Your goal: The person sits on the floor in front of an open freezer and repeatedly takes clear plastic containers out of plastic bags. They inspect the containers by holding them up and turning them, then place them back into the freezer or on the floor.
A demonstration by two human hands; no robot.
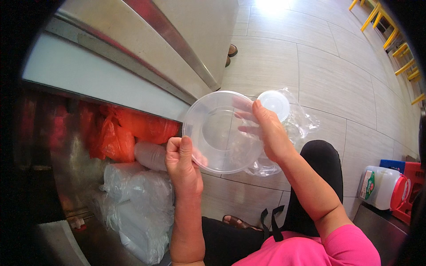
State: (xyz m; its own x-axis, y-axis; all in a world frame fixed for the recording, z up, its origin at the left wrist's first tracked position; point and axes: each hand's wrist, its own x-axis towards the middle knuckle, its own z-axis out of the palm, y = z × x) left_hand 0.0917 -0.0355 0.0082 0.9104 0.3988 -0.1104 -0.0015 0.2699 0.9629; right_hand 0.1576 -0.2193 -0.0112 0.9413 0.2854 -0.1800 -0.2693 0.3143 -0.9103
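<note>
I hold a round clear plastic lid level, my left hand pinching its lower-left rim with the thumb up. My right hand grips its right side, fingers seen through the plastic. Just beyond it, a crinkled clear plastic bag with a round white lid shows, partly hidden by what I hold and my right hand; I cannot tell what supports it.
An open steel under-counter space holds orange bags and wrapped clear containers. Around me: steel cabinet, someone's brown shoes, yellow stools, tiled floor, a white jug by a red crate.
</note>
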